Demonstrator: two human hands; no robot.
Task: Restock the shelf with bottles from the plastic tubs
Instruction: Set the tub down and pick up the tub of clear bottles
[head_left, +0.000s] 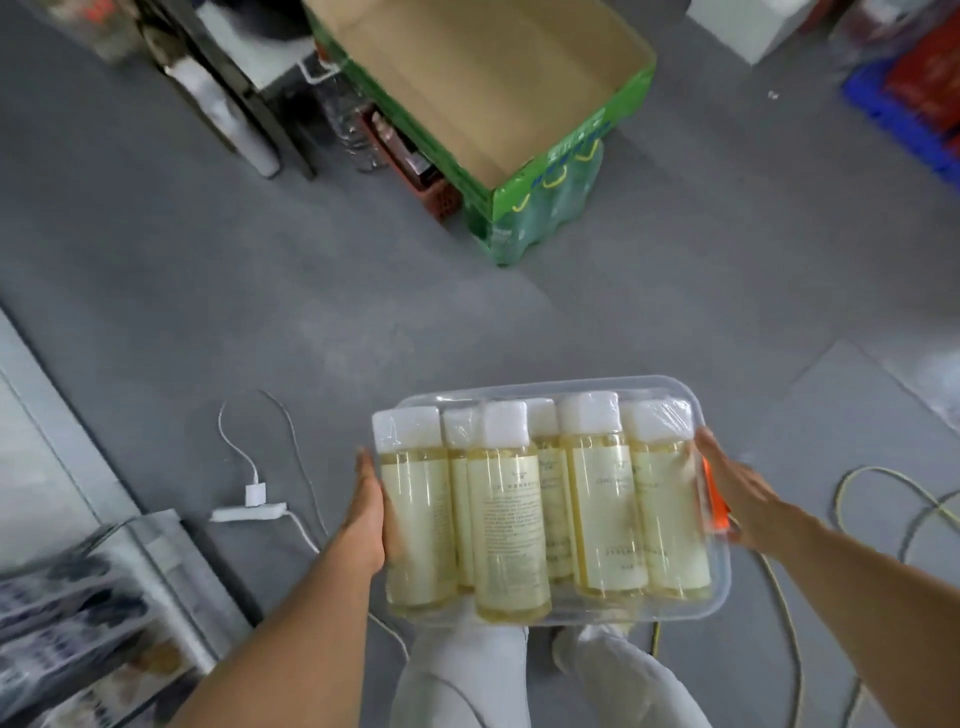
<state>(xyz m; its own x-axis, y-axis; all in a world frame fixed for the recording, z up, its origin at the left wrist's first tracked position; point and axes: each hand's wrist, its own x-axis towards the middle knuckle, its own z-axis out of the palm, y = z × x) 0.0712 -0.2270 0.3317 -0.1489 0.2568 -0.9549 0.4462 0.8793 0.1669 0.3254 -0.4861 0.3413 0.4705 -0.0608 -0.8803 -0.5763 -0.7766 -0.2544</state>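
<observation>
A clear plastic tub (719, 587) is held in front of me, above my legs and the grey floor. It is packed with several bottles (511, 525) of pale yellow liquid with white caps and cream labels, lying side by side and wrapped in clear film. My left hand (370, 512) presses flat against the tub's left side. My right hand (740, 491) grips the right side, where an orange clip shows at the rim. The shelf stands at the lower left (88, 613), blurred.
An open cardboard box (498, 88) rests on green shrink-wrapped drink packs (545, 208) ahead. A white power strip (249, 512) with charger and cables lies on the floor at left; a yellow cable (872, 475) loops at right. A blue crate (904, 109) stands far right.
</observation>
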